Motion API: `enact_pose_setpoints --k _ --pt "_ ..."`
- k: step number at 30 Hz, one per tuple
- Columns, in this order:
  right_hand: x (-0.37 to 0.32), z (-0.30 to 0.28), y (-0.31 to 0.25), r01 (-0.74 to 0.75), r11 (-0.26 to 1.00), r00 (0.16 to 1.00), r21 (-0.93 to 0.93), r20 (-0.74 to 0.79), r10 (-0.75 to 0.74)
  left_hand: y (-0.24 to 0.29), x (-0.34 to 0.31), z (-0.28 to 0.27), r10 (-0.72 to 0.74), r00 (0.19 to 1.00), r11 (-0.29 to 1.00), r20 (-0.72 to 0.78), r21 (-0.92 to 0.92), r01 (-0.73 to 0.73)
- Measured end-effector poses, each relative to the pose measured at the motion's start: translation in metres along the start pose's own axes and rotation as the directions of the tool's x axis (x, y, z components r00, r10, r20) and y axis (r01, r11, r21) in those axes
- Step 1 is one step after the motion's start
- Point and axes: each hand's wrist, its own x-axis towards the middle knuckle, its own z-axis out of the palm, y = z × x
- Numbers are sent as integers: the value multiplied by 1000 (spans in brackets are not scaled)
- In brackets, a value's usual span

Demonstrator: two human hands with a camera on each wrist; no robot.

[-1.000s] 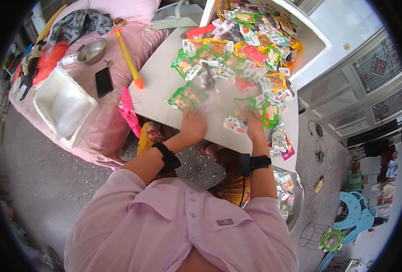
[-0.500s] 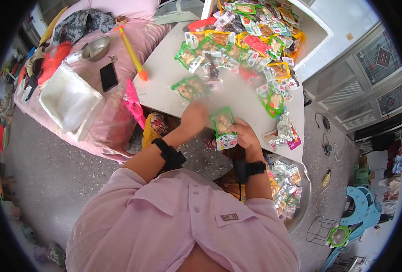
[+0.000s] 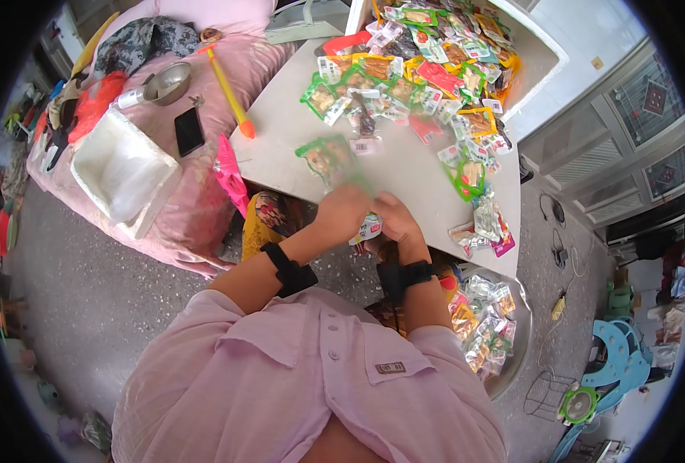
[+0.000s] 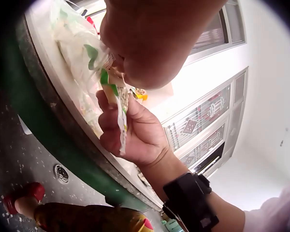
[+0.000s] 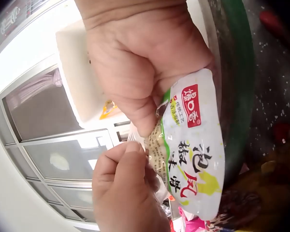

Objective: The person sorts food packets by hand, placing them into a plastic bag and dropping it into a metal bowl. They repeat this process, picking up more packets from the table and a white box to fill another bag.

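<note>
Both hands meet at the table's near edge over a snack packet (image 3: 369, 229) with a white label, red logo and green border. My right hand (image 3: 396, 218) grips this packet (image 5: 195, 145), its printed face toward the right wrist camera. The left hand (image 3: 341, 214) comes in beside it, and in the right wrist view its thumb and finger (image 5: 130, 157) pinch at the packet's clear edge. In the left wrist view the right hand (image 4: 135, 133) curls round the packet's white end. A blurred green-edged packet (image 3: 327, 157) lies just beyond the left hand.
Many snack packets (image 3: 443, 77) spill from a white foam box (image 3: 539, 58) onto the table (image 3: 273, 158). A metal basin (image 3: 521, 339) of packets stands below right. On the pink bed at left lie another foam box (image 3: 87, 166), a phone (image 3: 189, 131) and a yellow tube (image 3: 230, 92).
The right hand lifted the packet off the table and drew it left toward the body. The left hand moved right to meet it, from beside the green-edged packet.
</note>
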Motion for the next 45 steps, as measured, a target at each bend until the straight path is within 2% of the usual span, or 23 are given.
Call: enact_pose_setpoints --k 3,6,9,12,15,18,19,20,21,23,24,25,27,30,33,36,37,38,39,42,45 --pt "11 18 5 128 991 985 25 -123 -124 4 -2 -1 7 1000 1000 -9 4 -7" --pt "15 21 17 297 952 948 -71 -96 -303 2 -9 0 -7 1000 1000 20 -19 8" --pt "0 18 10 102 900 988 -424 -61 -141 -2 -20 2 -5 999 999 49 -42 7" --pt "-11 35 -10 20 658 972 -752 -139 -189 -4 -28 7 8 999 998 44 -56 -6" --pt "13 23 20 115 407 858 -906 -116 -500 -2 -24 4 7 1000 997 -5 -81 -8" --pt "25 32 31 319 754 845 -575 -188 -501 -4 -21 0 5 999 994 -40 -108 -9" --pt "23 36 25 289 909 911 -301 -204 -358 -5 -21 -3 6 999 994 -34 -110 -10" --pt "21 40 17 214 977 962 -2 -172 -211 -6 -21 -4 8 1000 994 -29 -112 -11" --pt "19 45 9 101 951 993 291 -94 -76 -6 -21 -5 4 1000 994 -18 -109 -6" --pt "21 35 5 -19 999 986 -27 -168 14 -7 -22 -7 -8 1000 995 0 -103 8" --pt "22 31 5 -91 979 975 -184 -216 50 -6 -22 -7 -4 1000 995 2 -103 4" --pt "24 28 9 24 929 969 -369 -218 -111 -6 -23 -6 0 1000 995 3 -104 0" --pt "27 24 17 216 689 901 -692 -131 -414 -4 -23 -6 11 1000 994 -14 -107 -12" --pt "28 30 27 376 606 788 -701 -102 -607 -2 -18 -11 31 998 992 -61 -117 -38" --pt "30 33 21 257 902 926 -346 -180 -333 -2 -18 -13 53 997 989 -63 -132 -61" --pt "43 31 28 369 752 799 -546 -227 -557 -4 -18 -5 65 995 990 -70 -122 -73" --pt "43 36 23 371 891 854 -261 -281 -438 -4 -16 -5 63 994 989 -91 -125 -74" --pt "41 43 21 329 943 908 52 -292 -300 -4 -17 -6 57 993 989 -108 -128 -71" --pt "33 53 17 246 900 953 360 -258 -157 -2 -18 -9 32 995 992 -94 -117 -43" --pt "19 60 7 113 915 992 388 -97 -81 -4 -9 -18 6 998 997 -69 -80 -12" --pt "22 42 21 20 989 999 150 -43 -14 -7 -13 -15 34 999 998 -33 -53 -36"
